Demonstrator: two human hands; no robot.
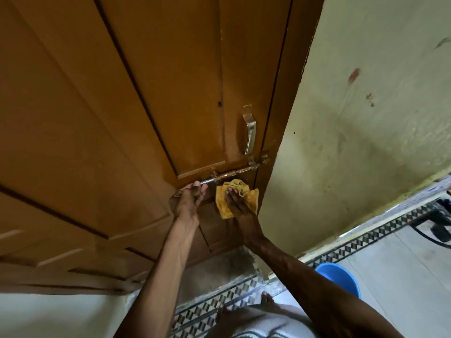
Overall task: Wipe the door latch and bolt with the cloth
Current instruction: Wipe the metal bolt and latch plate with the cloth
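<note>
A brass sliding bolt runs across the brown wooden door, ending at the latch staple by the frame. My left hand grips the bolt's shiny left end with its fingertips. Just below the bolt, my right hand presses a crumpled yellow cloth flat against the door. The cloth's top edge touches the underside of the bolt. Part of the cloth is hidden under my palm.
A silver pull handle sits above the bolt. The stained pale wall stands to the right of the door frame. A blue bucket rests on the tiled floor at lower right. My foot shows near the patterned floor border.
</note>
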